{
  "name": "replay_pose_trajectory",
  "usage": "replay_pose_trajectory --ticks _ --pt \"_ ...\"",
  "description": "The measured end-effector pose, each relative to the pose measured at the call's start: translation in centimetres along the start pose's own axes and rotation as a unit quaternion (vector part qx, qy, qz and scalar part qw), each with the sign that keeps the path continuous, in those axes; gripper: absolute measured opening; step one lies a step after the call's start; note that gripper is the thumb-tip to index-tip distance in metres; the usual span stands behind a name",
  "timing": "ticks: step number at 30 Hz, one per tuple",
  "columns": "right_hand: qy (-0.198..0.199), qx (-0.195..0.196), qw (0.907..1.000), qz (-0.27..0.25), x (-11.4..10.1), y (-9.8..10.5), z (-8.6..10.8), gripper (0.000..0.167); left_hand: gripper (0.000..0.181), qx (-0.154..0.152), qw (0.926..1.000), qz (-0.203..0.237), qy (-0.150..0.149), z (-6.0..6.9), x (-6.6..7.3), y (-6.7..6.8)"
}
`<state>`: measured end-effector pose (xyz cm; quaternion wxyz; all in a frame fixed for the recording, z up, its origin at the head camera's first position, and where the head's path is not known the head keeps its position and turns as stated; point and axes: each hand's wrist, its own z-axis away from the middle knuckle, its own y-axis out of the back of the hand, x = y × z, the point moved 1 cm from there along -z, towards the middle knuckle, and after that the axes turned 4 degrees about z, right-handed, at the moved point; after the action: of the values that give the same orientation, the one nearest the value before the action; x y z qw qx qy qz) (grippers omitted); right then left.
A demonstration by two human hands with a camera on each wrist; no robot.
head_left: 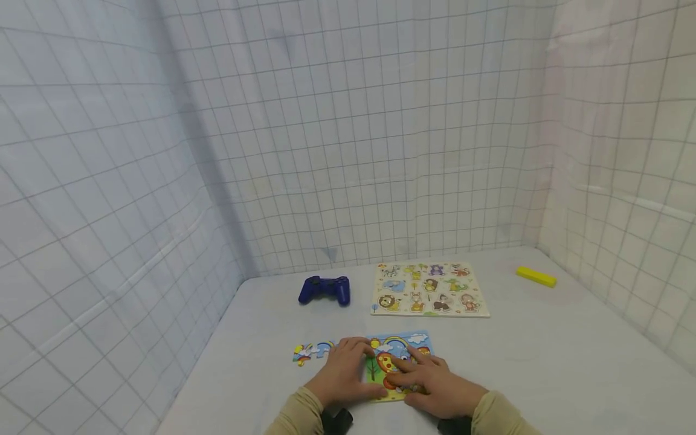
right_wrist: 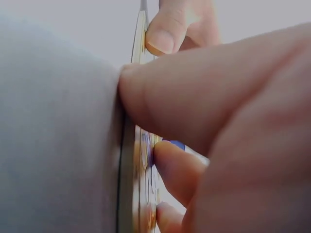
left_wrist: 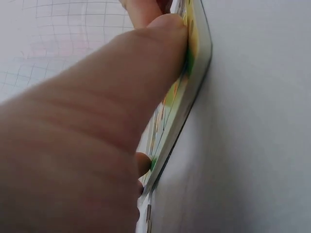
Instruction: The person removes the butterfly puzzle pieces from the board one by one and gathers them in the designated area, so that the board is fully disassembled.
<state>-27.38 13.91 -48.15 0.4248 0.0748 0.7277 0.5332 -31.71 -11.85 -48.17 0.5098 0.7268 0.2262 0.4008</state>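
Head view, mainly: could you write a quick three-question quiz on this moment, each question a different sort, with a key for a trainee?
1. In the head view, what lies to the right of the animal board, on the far side from the blue game controller?
2. True or false: the left hand and the right hand both touch the rainbow puzzle.
3. Fill in: the loose puzzle pieces lie nearer to the person's ____ hand.

Key:
1. The yellow bar.
2. True; the wrist views show fingers of each hand against it.
3. Left.
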Motion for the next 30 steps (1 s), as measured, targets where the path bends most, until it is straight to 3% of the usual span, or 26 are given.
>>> replay_pose_trajectory --ticks 9,14,18,22,30 --pt "-0.014 -0.011 0.9998 0.006 -0.21 -0.07 0.07 0.044 0.016 0.014 0.9941 0.106 0.017 -0.08 0.08 0.00" --pt "-0.019 -0.015 0.9996 0.013 -0.24 -0.05 -0.02 0.045 0.018 0.036 0.9939 0.099 0.034 -0.16 0.43 0.31" --pt "-0.024 -0.018 0.9994 0.016 -0.25 0.03 -0.08 0.045 0.022 0.043 0.9983 0.024 0.031 -0.11 0.76 0.63" --pt "-0.025 -0.016 0.9994 0.017 -0.32 0.06 -0.02 0.044 0.014 0.025 0.9993 -0.014 0.024 -0.04 0.86 0.56" --pt "-0.015 -0.012 0.9997 0.013 -0.55 0.18 0.02 0.044 0.016 0.015 0.9953 0.080 0.051 -0.33 0.53 0.16"
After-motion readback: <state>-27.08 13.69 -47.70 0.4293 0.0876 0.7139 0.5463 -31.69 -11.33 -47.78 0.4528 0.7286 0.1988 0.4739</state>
